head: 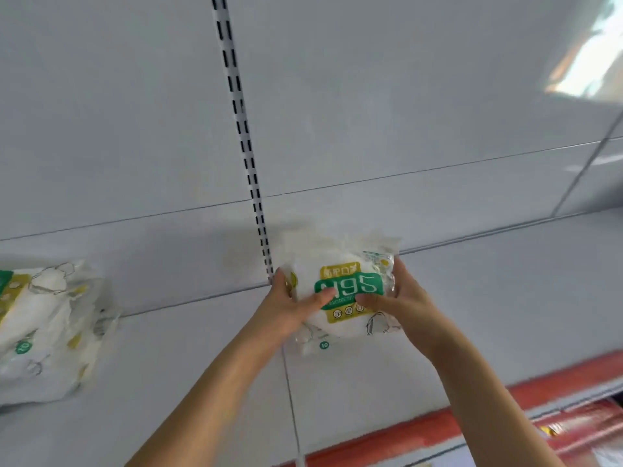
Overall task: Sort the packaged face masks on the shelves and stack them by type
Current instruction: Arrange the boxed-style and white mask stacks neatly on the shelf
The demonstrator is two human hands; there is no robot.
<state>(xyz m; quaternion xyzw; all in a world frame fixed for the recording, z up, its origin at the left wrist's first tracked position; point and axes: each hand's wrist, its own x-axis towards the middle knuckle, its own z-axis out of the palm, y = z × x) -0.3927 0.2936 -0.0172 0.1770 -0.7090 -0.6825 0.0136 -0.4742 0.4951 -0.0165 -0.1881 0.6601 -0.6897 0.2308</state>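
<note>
Centre of the frame, slightly low: I have both hands on one N95 mask pack point(340, 294), a clear bag with white masks inside, a green "N95" label and yellow bands above and below it. My left hand point(290, 306) takes the pack's left edge, thumb laid across the front just onto the green label, fingers curled behind. My right hand point(397, 299) takes the right edge, thumb on the front under the label, fingers wrapped around the crinkled side. So each grip is closed on the pack, one per side. The pack sits at the back of the white shelf point(488, 298), near the slotted upright rail point(244, 143) that runs from the top of the frame to the shelf's rear edge; I cannot tell whether its bottom rests on the shelf or hangs just above it. At the left edge of the frame, a pile of like mask packs point(43, 328) lies on the same shelf, well apart from the one I hold. A red shelf-edge strip point(505, 402) crosses the lower right.
</note>
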